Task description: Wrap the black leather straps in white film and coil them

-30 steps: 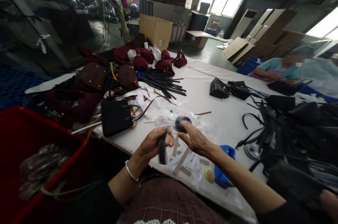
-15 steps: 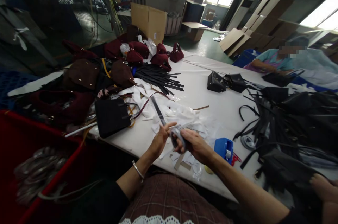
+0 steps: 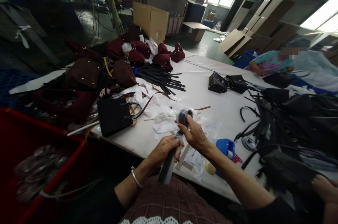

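Observation:
My right hand (image 3: 195, 133) is closed around a coiled dark strap (image 3: 183, 113) wrapped in clear plastic, held above the table's near edge. Below it, my left hand (image 3: 167, 147) pinches the same strap between thumb and fingers. The strap's loose tail (image 3: 166, 172) hangs from there toward my lap. White paper scraps (image 3: 195, 159) lie under and beside my hands. A blue tape dispenser (image 3: 224, 146) stands to the right of my right wrist, with a pale yellow round piece (image 3: 210, 168) beside it.
Left of my hands is a black handbag (image 3: 114, 117), with maroon bags (image 3: 138, 51) and black straps (image 3: 161, 78) behind. A red bin (image 3: 71, 146) sits at the left. Black bags and straps (image 3: 274, 125) pile up at right. A co-worker (image 3: 274, 60) sits across the table.
The coil has moved up and away from me in my right hand. The strap's tail, which pointed away across the table, now hangs down toward my lap. My left hand has come lower.

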